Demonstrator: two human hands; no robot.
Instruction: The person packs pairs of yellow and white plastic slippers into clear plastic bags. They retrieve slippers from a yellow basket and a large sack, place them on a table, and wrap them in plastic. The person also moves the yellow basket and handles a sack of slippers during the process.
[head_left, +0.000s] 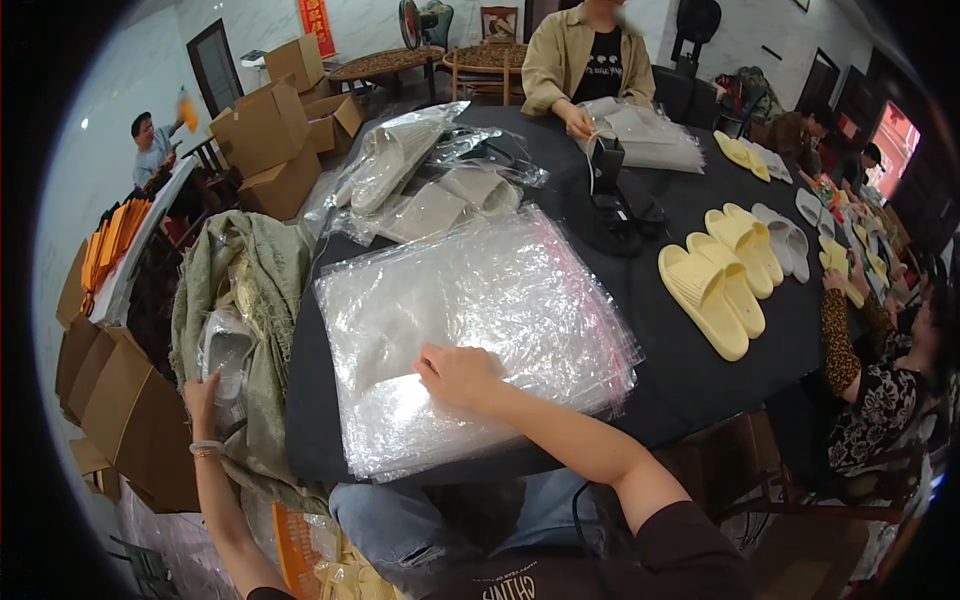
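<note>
My left hand [203, 392] is closed on the edge of a clear-bagged pair of light slippers [228, 352], at the mouth of a green woven sack [200, 270] left of the table. On the black-covered table [690, 400], my right hand [458, 376] rests with curled fingers on a big pile of clear plastic bags [440, 290] with pinkish edges. Its fingers seem to pinch the top bag, whose edge is lifted by them. Behind the pile lie more bagged grey slippers [430, 210].
Yellow slippers [710, 300] and grey slippers [783, 242] stand on the right. A black stand [618, 200] sits mid-table. Across from me a person [590, 60] handles a stack of bags [645, 135]. Cardboard boxes [265, 120] rise at the left; an orange crate [292, 545] is below.
</note>
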